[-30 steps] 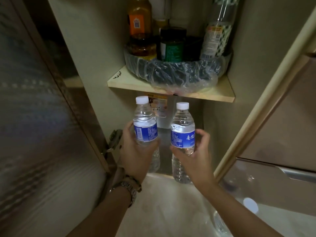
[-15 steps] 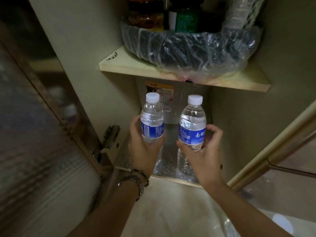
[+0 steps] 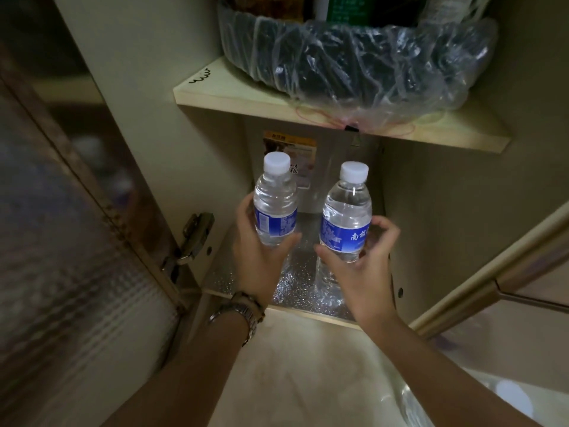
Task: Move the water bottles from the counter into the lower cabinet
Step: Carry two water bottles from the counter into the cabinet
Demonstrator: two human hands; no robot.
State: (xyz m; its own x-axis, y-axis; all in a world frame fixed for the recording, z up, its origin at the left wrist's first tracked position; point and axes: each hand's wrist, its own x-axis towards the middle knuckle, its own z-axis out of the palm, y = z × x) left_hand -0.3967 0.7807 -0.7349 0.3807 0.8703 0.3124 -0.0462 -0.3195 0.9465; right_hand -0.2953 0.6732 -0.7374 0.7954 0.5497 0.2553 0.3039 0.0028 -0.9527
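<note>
Two bottles were up, one in each of the hands, at the mouth of the open lower cabinet. The left hand (image 3: 261,260) gripped the left water bottle (image 3: 275,204) around its blue label, thumb and fingers curled round it, a metal watch (image 3: 243,314) on that wrist. The right hand (image 3: 360,269) held the right water bottle (image 3: 346,217) the same way, fingers wrapped round its labelled middle. Both bottles stood upright, white caps on, side by side and apart, over the foil-lined cabinet floor (image 3: 295,291) (whether either base touched it could not be told, the hands covered that). Above them ran the wooden shelf (image 3: 246,97), carrying a plastic-wrapped basket (image 3: 354,66) of jars. The frosted cabinet door (image 3: 77,241) hung open on the left, its hinge (image 3: 191,238) showing.
</note>
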